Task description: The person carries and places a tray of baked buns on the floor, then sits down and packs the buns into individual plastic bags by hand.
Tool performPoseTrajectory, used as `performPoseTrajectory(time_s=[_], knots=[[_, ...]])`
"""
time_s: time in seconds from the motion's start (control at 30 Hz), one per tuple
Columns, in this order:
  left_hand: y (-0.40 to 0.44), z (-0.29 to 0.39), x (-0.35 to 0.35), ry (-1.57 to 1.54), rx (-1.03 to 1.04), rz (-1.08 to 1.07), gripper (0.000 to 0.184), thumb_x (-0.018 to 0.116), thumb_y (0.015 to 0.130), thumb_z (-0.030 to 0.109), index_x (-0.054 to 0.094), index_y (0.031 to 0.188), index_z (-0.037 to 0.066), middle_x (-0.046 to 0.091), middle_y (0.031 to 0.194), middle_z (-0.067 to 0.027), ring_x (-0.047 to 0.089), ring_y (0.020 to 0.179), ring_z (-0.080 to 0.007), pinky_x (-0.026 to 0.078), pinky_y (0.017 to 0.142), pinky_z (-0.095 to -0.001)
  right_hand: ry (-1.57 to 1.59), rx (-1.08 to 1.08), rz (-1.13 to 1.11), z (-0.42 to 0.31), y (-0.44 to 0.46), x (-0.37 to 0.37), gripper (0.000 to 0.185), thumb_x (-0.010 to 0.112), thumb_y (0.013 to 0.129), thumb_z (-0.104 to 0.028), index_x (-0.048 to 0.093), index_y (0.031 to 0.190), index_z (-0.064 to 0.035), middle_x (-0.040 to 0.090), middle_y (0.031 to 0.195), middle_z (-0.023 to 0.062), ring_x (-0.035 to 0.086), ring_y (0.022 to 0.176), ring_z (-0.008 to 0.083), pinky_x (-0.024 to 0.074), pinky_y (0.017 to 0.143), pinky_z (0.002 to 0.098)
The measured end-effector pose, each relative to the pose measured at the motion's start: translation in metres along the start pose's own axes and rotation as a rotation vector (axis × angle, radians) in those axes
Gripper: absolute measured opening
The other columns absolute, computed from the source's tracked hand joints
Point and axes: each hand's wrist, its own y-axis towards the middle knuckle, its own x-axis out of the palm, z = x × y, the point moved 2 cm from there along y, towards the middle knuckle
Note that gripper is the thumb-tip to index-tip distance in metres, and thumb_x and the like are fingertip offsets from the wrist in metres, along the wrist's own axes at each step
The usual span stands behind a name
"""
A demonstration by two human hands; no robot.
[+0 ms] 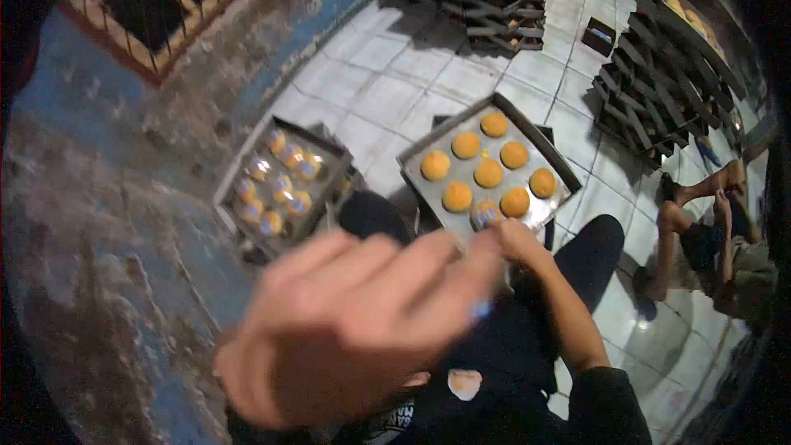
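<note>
My left hand looms large and blurred in the foreground, its fingers curled together. A small blue-printed scrap shows by its fingertips; what they grip is unclear. Just beyond, my right hand is closed at the near edge of a bun in a clear, blue-printed wrapper. That bun is over the near side of a metal tray, which carries several round golden unwrapped buns. To the left, another metal tray bears several buns in clear, blue-printed wrappers.
Stacked dark trays stand at the back, and another stack rises at the right, topped by a tray of buns. Another person sits at the right. A worn blue wall bounds the left. White tiles cover the floor.
</note>
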Motion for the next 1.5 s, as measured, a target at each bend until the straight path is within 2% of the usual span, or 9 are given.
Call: performPoseTrajectory(time_s=[0.33, 0.47, 0.73, 0.8, 0.9, 1.07, 1.13, 1.33, 1.5], knots=[[0.027, 0.106, 0.007, 0.280, 0.307, -0.444, 0.050, 0.073, 0.094, 0.034, 0.064, 0.139, 0.012, 0.068, 0.129, -0.0136, 0.067, 0.105, -0.0304, 0.055, 0.088, -0.0476, -0.380, 0.016, -0.480, 0.027, -0.034, 0.099, 0.057, 0.060, 0.100, -0.056, 0.075, 0.097, -0.0017, 0.074, 0.101, 0.0230, 0.073, 0.093, 0.0422, 0.0593, 0.083, 0.0515], [0.023, 0.108, 0.004, 0.245, 0.364, -0.517, 0.054, 0.074, 0.095, 0.035, 0.061, 0.143, 0.014, 0.066, 0.134, -0.0150, 0.065, 0.113, -0.0327, 0.055, 0.094, -0.0528, -0.439, -0.119, -0.208, -0.001, -0.048, 0.076, 0.025, 0.065, 0.093, -0.031, 0.073, 0.097, -0.0077, 0.072, 0.090, 0.0190, 0.075, 0.086, 0.0341, 0.0593, 0.074, 0.0500], [0.010, 0.109, 0.010, 0.442, 0.150, -0.615, 0.064, 0.074, 0.096, 0.035, 0.053, 0.155, 0.022, 0.062, 0.141, -0.0158, 0.062, 0.123, -0.0355, 0.054, 0.098, -0.0682, -0.595, -0.194, -0.198, 0.007, -0.058, 0.103, 0.019, 0.058, 0.097, -0.024, 0.073, 0.095, -0.0132, 0.073, 0.076, 0.0104, 0.074, 0.070, 0.0276, 0.0552, 0.056, 0.0432], [0.005, 0.101, 0.064, 0.457, 0.311, -0.283, 0.041, 0.067, 0.094, 0.027, 0.073, 0.131, 0.011, 0.077, 0.113, -0.0121, 0.075, 0.085, -0.0231, 0.055, 0.069, -0.0380, -0.525, -0.165, -0.240, 0.002, -0.055, 0.115, 0.017, 0.058, 0.097, -0.024, 0.071, 0.096, -0.0136, 0.073, 0.075, 0.0107, 0.072, 0.066, 0.0277, 0.0535, 0.054, 0.0438], [0.035, 0.131, 0.098, 0.012, 0.620, -0.695, 0.051, 0.067, 0.093, 0.023, 0.065, 0.142, 0.009, 0.078, 0.107, -0.0107, 0.075, 0.084, -0.0243, 0.055, 0.068, -0.0402, -0.584, -0.209, -0.179, -0.017, -0.065, 0.104, 0.019, 0.056, 0.097, -0.023, 0.071, 0.091, -0.0136, 0.072, 0.072, 0.0086, 0.071, 0.063, 0.0260, 0.0516, 0.052, 0.0437], [0.102, 0.117, 0.137, -0.408, 0.555, 0.309, 0.079, 0.072, 0.086, 0.022, 0.043, 0.158, 0.006, 0.076, 0.089, -0.0086, 0.076, 0.083, -0.0266, 0.056, 0.066, -0.0421, -0.555, -0.117, -0.370, -0.004, -0.062, 0.116, 0.016, 0.064, 0.096, -0.022, 0.071, 0.099, -0.0075, 0.074, 0.099, 0.0141, 0.073, 0.089, 0.0290, 0.0556, 0.073, 0.0438], [0.137, 0.099, 0.125, -0.452, 0.625, 0.197, 0.082, 0.076, 0.081, 0.022, 0.045, 0.155, 0.004, 0.075, 0.084, -0.0095, 0.075, 0.080, -0.0307, 0.057, 0.066, -0.0447, -0.499, -0.106, -0.359, -0.007, -0.067, 0.110, 0.017, 0.066, 0.095, -0.022, 0.072, 0.099, -0.0055, 0.071, 0.106, 0.0153, 0.071, 0.096, 0.0300, 0.0539, 0.080, 0.0435], [0.099, 0.022, 0.187, -0.896, 0.329, 0.383, 0.073, 0.078, 0.085, 0.026, 0.051, 0.149, 0.002, 0.063, 0.135, -0.0232, 0.058, 0.129, -0.0395, 0.045, 0.111, -0.0492, 0.072, 0.089, -0.174, -0.007, -0.070, 0.054, 0.023, 0.074, 0.092, -0.021, 0.072, 0.097, 0.0007, 0.065, 0.127, 0.0191, 0.064, 0.117, 0.0329, 0.0488, 0.100, 0.0428], [0.000, -0.040, 0.319, -1.590, -0.813, 0.457, 0.075, 0.077, 0.097, 0.033, 0.041, 0.157, 0.006, 0.049, 0.154, -0.0195, 0.050, 0.142, -0.0309, 0.036, 0.119, -0.0514, 0.681, 0.098, 0.318, -0.046, -0.063, -0.073, 0.021, 0.075, 0.096, -0.021, 0.074, 0.094, 0.0003, 0.060, 0.144, 0.0173, 0.059, 0.132, 0.0331, 0.0445, 0.111, 0.0409]])
